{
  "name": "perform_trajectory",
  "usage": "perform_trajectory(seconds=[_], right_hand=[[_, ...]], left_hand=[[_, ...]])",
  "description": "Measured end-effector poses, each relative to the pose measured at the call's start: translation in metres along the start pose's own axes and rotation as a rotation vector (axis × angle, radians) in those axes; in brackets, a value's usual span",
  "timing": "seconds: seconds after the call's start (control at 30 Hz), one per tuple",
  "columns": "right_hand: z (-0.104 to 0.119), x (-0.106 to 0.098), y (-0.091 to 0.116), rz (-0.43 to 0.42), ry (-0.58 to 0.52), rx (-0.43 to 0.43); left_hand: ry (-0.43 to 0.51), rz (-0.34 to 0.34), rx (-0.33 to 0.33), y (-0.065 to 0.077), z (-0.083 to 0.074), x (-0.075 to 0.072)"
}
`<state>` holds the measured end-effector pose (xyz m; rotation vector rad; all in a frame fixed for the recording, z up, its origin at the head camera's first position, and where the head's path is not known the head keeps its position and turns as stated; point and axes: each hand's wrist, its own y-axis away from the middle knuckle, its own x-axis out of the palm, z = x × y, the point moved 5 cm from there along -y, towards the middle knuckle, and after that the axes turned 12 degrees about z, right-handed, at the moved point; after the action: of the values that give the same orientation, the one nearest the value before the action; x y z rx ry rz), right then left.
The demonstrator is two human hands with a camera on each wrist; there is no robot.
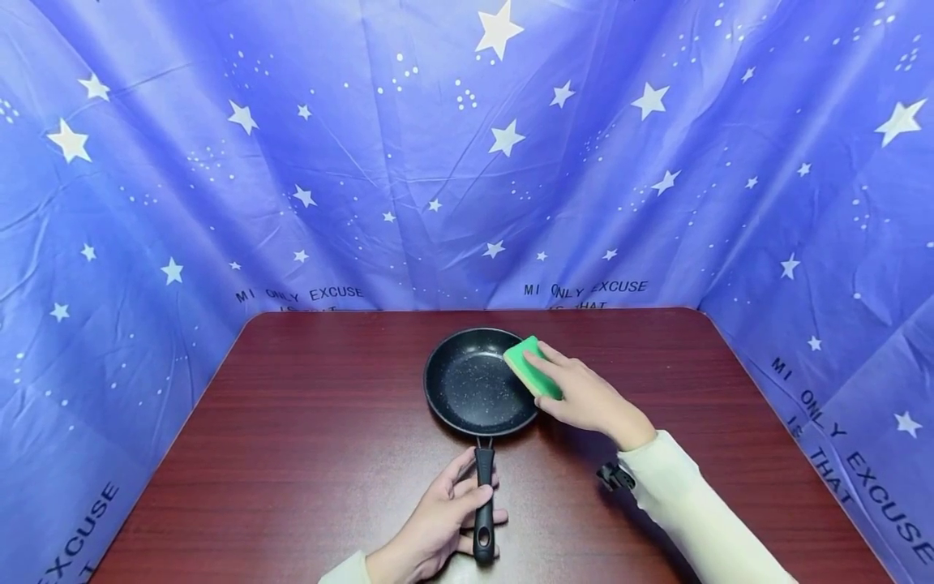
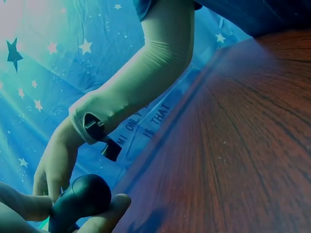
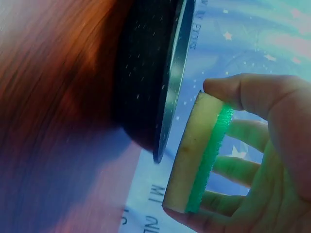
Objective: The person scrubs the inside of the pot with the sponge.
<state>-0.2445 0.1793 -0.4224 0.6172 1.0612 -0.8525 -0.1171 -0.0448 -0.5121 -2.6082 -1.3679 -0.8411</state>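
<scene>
Ahead of the left hand [image 1: 445,515]: frying pan [image 1: 477,389], one, black with pale speckles, open side up, over the dark red-brown surface [image 1: 306,422]. Whether its base sits flat cannot be told.

Handle [image 1: 484,470], black, with a hanging hole at the end nearest the person: held by the left hand, thumb on top, other fingers beneath and to the far side.

Under the fingers of the right hand [image 1: 591,397]: sponge [image 1: 521,361], one, green on one face, pale yellow on the other. Pinched along its edges between thumb and fingertips; yellow face toward the pan. Position: above the pan's right side, beyond the left hand. The right wrist view shows a gap between sponge and rim [image 3: 167,116]; no contact there.

Hands: well apart, each occupied.

Progress, as judged: pan steadied by its handle, sponge taken up and brought over the pan. Wiping not in evidence at this moment; whether any part has been wiped cannot be told, no residue or wetness being discernible. Outstanding, by the same judgement: sponge to pan, then both set down.

Beyond both hands: star-printed blue cloth [image 1: 438,122].
</scene>
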Motion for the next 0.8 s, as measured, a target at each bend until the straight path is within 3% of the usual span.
perform_trajectory(seconds=[0.37,0.8], right_hand=[[0.019,0.013,-0.018,0.150,0.196,-0.056],[0.026,0.023,-0.033,0.264,0.317,0.091]], left_hand=[[0.008,0.048,-0.036,-0.009,0.004,0.006],[0.016,0.035,-0.041,-0.011,0.005,0.010]])
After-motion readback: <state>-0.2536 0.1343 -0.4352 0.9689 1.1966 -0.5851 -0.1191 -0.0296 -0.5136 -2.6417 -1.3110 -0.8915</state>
